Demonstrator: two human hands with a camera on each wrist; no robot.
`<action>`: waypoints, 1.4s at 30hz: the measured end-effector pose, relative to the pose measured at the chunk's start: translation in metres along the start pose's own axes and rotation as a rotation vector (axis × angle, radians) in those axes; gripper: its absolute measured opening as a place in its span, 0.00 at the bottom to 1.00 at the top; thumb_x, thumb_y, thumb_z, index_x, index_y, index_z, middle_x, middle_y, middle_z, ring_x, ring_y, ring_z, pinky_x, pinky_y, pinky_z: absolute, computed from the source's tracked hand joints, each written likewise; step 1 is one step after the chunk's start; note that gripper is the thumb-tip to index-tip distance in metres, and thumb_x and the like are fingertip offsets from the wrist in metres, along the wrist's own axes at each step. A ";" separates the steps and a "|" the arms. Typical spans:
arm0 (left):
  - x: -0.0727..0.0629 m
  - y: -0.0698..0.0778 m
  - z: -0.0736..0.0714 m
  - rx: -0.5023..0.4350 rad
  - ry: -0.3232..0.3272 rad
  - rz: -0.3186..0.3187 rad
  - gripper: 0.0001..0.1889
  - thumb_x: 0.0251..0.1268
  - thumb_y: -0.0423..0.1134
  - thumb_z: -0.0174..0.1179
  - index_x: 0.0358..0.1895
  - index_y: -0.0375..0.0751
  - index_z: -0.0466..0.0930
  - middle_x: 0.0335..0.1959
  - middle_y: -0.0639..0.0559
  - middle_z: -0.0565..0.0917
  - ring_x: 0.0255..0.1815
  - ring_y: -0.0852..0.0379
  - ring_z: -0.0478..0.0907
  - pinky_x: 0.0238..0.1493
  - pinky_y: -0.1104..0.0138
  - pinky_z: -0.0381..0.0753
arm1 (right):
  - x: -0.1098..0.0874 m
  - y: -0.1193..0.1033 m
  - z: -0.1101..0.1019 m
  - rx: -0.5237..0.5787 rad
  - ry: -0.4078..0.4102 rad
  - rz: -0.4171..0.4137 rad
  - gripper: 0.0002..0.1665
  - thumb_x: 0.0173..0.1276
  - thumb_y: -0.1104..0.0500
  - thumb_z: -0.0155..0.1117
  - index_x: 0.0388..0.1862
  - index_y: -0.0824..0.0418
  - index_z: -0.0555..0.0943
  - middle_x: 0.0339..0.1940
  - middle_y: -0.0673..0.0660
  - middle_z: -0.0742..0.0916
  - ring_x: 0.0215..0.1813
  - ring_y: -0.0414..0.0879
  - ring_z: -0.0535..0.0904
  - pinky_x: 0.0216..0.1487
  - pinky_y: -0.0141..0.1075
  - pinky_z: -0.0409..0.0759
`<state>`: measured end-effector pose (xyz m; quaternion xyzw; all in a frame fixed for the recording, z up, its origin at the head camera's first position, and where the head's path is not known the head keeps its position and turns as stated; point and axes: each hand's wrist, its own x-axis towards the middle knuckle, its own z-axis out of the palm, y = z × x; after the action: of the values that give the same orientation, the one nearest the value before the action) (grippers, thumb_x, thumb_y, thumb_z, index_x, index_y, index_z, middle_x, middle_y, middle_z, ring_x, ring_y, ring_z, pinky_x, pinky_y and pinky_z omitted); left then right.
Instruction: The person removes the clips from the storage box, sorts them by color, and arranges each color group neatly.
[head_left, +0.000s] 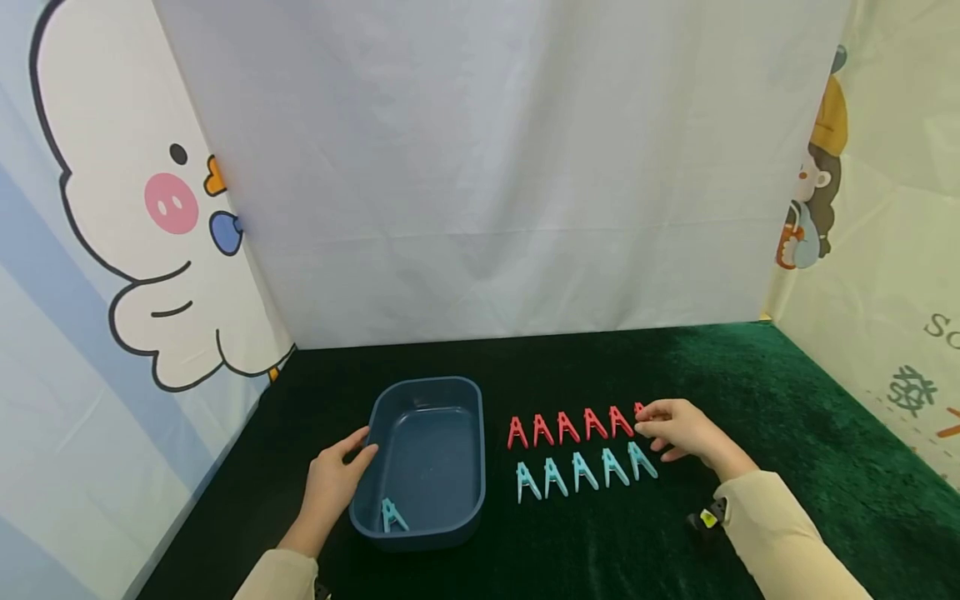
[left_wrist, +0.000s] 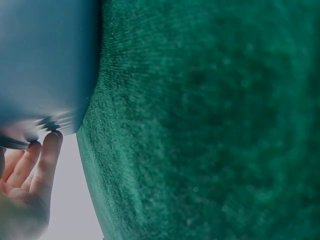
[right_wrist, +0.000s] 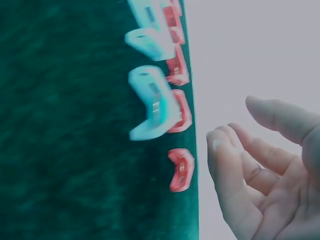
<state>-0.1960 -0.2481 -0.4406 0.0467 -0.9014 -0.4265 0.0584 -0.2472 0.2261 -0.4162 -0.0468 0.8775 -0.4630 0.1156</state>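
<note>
My left hand holds the left rim of a blue plastic bin, thumb over the edge. In the left wrist view its fingertips touch the bin's outer wall. One light-blue clothespin lies in the bin's near left corner. My right hand hovers by the right end of a row of red clothespins, partly hiding the last one. Its thumb and fingers are apart with nothing between them in the right wrist view. A row of light-blue clothespins lies nearer to me.
Dark green plush cloth covers the table. A white curtain hangs behind it. Printed cartoon sheets stand at the left and right.
</note>
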 end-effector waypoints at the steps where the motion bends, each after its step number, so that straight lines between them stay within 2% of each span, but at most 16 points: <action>1: 0.000 0.000 0.000 -0.002 0.000 -0.001 0.27 0.68 0.51 0.50 0.66 0.41 0.65 0.64 0.34 0.65 0.58 0.38 0.68 0.49 0.52 0.74 | 0.000 -0.003 -0.001 0.004 0.003 -0.006 0.22 0.68 0.58 0.55 0.54 0.73 0.71 0.39 0.61 0.80 0.34 0.49 0.77 0.30 0.41 0.80; 7: 0.000 0.000 -0.001 -0.012 -0.007 -0.010 0.27 0.68 0.51 0.50 0.66 0.41 0.65 0.64 0.34 0.65 0.57 0.38 0.70 0.49 0.53 0.74 | 0.002 -0.020 -0.004 0.029 0.006 -0.071 0.22 0.69 0.57 0.55 0.54 0.72 0.71 0.41 0.65 0.81 0.35 0.50 0.78 0.31 0.41 0.80; 13: 0.000 0.000 -0.001 -0.009 -0.008 -0.013 0.27 0.68 0.51 0.50 0.66 0.41 0.65 0.64 0.34 0.65 0.57 0.38 0.69 0.49 0.52 0.74 | 0.005 -0.042 -0.004 0.052 0.011 -0.160 0.23 0.69 0.56 0.56 0.56 0.71 0.71 0.40 0.61 0.81 0.34 0.51 0.78 0.33 0.44 0.80; 18: 0.000 -0.001 -0.001 -0.009 -0.007 0.000 0.27 0.68 0.49 0.50 0.66 0.41 0.65 0.64 0.34 0.65 0.57 0.39 0.70 0.48 0.54 0.75 | 0.010 -0.063 0.002 0.072 0.021 -0.212 0.24 0.69 0.55 0.56 0.57 0.69 0.71 0.44 0.62 0.81 0.39 0.55 0.78 0.35 0.44 0.80; 25: 0.000 -0.001 -0.002 -0.005 0.003 0.000 0.26 0.68 0.49 0.51 0.66 0.41 0.65 0.63 0.33 0.65 0.53 0.41 0.73 0.42 0.59 0.77 | 0.017 -0.092 0.014 0.080 0.022 -0.244 0.22 0.68 0.56 0.56 0.56 0.67 0.72 0.41 0.61 0.81 0.38 0.54 0.78 0.35 0.42 0.80; 30: 0.000 0.000 -0.001 -0.004 0.002 0.006 0.26 0.68 0.48 0.50 0.66 0.40 0.65 0.63 0.33 0.66 0.58 0.38 0.68 0.49 0.52 0.74 | 0.021 -0.109 0.024 0.087 0.005 -0.273 0.21 0.68 0.57 0.57 0.56 0.66 0.72 0.40 0.60 0.81 0.37 0.53 0.78 0.37 0.45 0.80; 37: 0.000 0.000 -0.001 -0.003 0.006 0.016 0.26 0.68 0.48 0.51 0.66 0.40 0.65 0.62 0.34 0.67 0.58 0.39 0.69 0.49 0.52 0.74 | 0.025 -0.127 0.035 0.083 -0.020 -0.321 0.22 0.68 0.58 0.57 0.58 0.66 0.71 0.39 0.60 0.80 0.34 0.49 0.78 0.34 0.43 0.80; 42: 0.000 0.001 -0.001 0.001 0.012 0.013 0.26 0.68 0.47 0.51 0.65 0.40 0.66 0.62 0.34 0.67 0.58 0.38 0.68 0.50 0.51 0.73 | 0.027 -0.140 0.047 0.084 -0.044 -0.334 0.22 0.68 0.58 0.57 0.59 0.64 0.70 0.39 0.59 0.80 0.35 0.52 0.78 0.34 0.43 0.80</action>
<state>-0.1955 -0.2479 -0.4396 0.0435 -0.9014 -0.4256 0.0664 -0.2651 0.1039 -0.3306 -0.1971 0.8348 -0.5108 0.0584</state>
